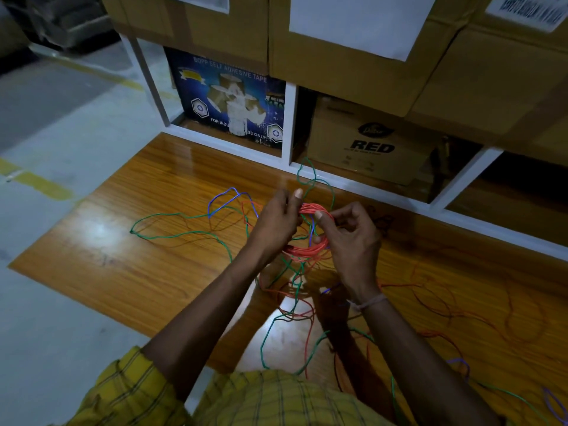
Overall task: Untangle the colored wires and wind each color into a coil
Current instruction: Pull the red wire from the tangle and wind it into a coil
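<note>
Both hands, left (276, 222) and right (353, 238), grip a red coil (310, 250). Green wire (172, 235) loops out at 9 o'clock on the surface (123, 256). Blue strand (224, 201) seems tangled through it.

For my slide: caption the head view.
Both hands wind a red wire coil above tangled green wire.

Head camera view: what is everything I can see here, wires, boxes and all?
red coil: one, orange-red, held between both hands.
green wire: loose loops, green, across the board.
blue wire: loose loop, blue-purple, left of the hands.
red wire: loose strands, red, under the wrists and to the right.
board: one, glossy wood, on the floor.
tape box: one, blue, left shelf bay.
RED box: one, brown cardboard, middle bay.
cartons: several, brown, stacked above.
left hand: grips the coil.
right hand: pinches the coil.
</note>
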Motion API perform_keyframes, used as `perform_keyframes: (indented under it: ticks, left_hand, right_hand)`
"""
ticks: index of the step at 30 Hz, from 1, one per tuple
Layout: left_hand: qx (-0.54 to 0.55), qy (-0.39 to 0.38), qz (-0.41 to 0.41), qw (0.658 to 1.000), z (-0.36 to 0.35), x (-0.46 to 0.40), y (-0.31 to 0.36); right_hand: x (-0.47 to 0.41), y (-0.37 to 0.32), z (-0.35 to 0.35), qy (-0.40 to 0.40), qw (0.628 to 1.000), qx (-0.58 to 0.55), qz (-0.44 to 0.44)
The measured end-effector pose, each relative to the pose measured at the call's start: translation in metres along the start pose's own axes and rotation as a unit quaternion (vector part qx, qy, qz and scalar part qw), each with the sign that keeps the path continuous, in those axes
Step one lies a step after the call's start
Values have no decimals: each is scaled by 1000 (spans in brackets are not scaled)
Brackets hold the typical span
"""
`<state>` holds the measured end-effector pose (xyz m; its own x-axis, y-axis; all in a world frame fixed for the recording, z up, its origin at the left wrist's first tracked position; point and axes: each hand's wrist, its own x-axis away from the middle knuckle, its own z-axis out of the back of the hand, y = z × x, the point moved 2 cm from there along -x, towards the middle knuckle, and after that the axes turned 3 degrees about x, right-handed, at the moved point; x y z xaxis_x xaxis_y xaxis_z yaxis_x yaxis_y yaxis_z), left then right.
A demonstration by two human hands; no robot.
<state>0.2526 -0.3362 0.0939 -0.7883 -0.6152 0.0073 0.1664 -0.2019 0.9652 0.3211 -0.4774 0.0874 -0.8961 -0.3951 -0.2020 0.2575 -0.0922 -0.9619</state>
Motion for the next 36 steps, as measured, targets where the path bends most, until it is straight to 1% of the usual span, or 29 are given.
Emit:
perform_keyframes:
  ticks: [2,3,5,7,9,13,15,17,20,24,26,28,30,31,33,36]
  left_hand:
    - [87,-75,40,993,1,4,0]
    - [113,-101,50,987,3,7,-2]
    - [141,-139,52,979,5,13,-9]
    - [137,-158,46,977,6,19,-17]
    - [103,-153,40,982,2,24,-23]
    - [0,-107,5,994,-12,26,-27]
    - [-20,-86,-7,996,-17,25,-26]
    - [-16,-76,-15,997,-22,25,-23]
    - [5,-84,-28,996,-27,26,-18]
    - [48,-96,-33,994,-29,25,-20]
    - [62,-89,-25,994,-31,24,-21]
    - [66,-82,-20,994,-33,23,-20]
    - [63,-77,-17,995,-35,20,-20]
    - [64,-74,-15,995,-37,19,-20]
    - [85,-71,-5,994,-41,16,-20]
    - [125,-68,14,990,-47,11,-21]
  right_hand:
    - [-1,1,5,-1,1000,16,5]
    - [-1,2,6,-3,1000,21,8]
    - [2,5,9,-9,1000,25,10]
    - [7,9,11,-7,1000,29,8]
    - [14,14,12,-6,1000,26,-9]
    - [22,21,16,3,998,11,-59]
    - [23,21,19,10,997,5,-75]
    - [24,19,26,8,996,12,-83]
    - [25,20,38,-18,994,-4,-109]
    - [16,31,53,-92,978,-72,-172]
    - [6,39,63,-122,971,-71,-191]
    - [-13,50,76,-108,974,-34,-197]
    - [-40,68,88,-70,981,69,-167]
    - [-55,77,92,-53,979,120,-156]
    - [-83,96,94,-33,967,192,-165]
    - [-117,118,87,-39,946,266,-182]
